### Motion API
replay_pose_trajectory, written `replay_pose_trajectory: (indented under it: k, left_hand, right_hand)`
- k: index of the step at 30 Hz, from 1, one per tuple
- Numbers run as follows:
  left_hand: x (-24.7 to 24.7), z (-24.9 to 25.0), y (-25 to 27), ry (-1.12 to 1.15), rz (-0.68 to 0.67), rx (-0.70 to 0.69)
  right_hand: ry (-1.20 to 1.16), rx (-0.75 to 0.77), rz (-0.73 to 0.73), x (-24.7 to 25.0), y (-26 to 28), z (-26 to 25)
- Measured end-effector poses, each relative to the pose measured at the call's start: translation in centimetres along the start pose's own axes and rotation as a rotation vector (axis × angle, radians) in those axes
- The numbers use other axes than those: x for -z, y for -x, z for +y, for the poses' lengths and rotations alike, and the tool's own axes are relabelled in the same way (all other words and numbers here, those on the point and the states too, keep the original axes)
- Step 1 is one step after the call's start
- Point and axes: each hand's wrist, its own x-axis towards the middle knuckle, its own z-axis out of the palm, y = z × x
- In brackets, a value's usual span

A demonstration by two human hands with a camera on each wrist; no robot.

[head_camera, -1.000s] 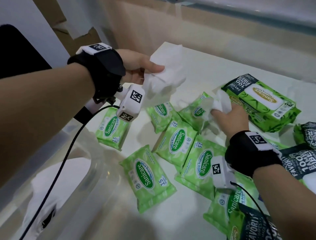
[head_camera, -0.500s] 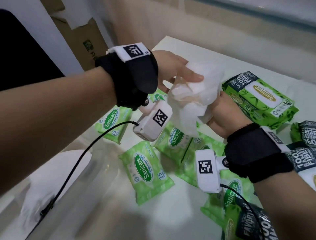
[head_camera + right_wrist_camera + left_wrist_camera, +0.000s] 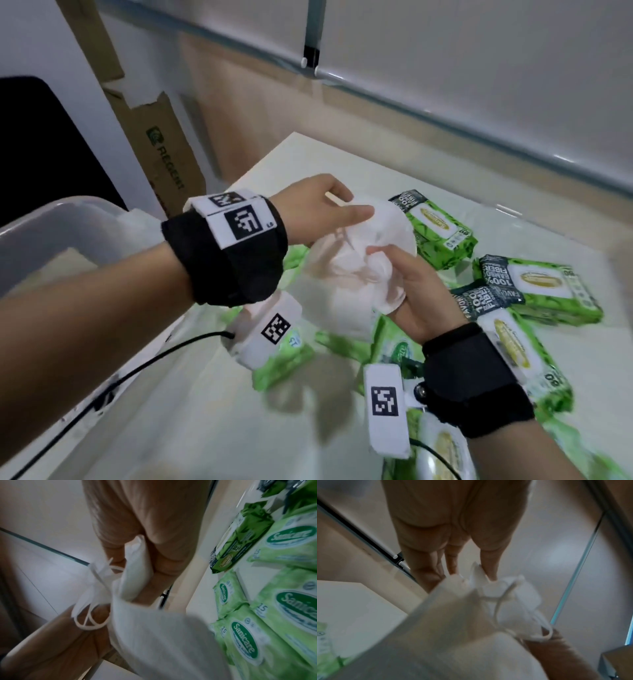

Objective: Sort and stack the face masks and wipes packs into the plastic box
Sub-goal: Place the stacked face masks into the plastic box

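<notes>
Both hands hold a bunch of white face masks in the air above the table. My left hand pinches the top of the bunch with thumb and fingers, ear loops dangling. My right hand grips the masks from below and the right. Small light-green Sanicare wipes packs lie on the white table under the hands. Larger dark-green wipes packs lie to the right. The clear plastic box stands at the left, with something white inside.
A cardboard box leans by the wall behind the plastic box. A glass partition with a metal frame runs behind the table. Black cables run from the wrist cameras across the table's near left part.
The right hand lifted a mask from among the packs and brought it to the masks in the left hand. Both hands now hold one bunch, higher and further right.
</notes>
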Motion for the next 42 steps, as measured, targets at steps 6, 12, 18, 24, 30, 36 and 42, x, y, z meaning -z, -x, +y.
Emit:
replay_pose_trajectory:
  k: [6,12,18,24,30,36,42]
  left_hand:
    - [-0.4,-1.3,6.2,0.177,-0.089,0.061]
    - [0.2,-3.3,10.1,-0.090,-0.458,0.132]
    - [1.0,-4.6,11.1,0.188,-0.352,0.116]
    - [1.5,-4.2,11.5,0.584,-0.077,0.003]
    - [1.1,-5.3,11.3,0.505,0.247,-0.171]
    - [-0.1,-6.0,10.9,0.024,0.294,-0.182]
    - [-2.3,-5.2,12.8,-0.062,-0.027,-0.180]
  right_hand:
    - [-0.059,0.060,0.090,-0.7,4.5,1.7]
    - [-0.125,0.150,0.169,-1.7,8.0,1.6]
    - [-0.180,0.185,0.314,-0.5,10.6,1.7]
    - [0.052,0.118,0.391,0.4,13.6,2.7]
    - [0.134,0.104,0.425,1.8,15.5,3.7]
    - [0.099,0.122,0.428,1.7,15.9,4.2]
    - [0.087,0.172,0.390,-0.1,14.9,4.9]
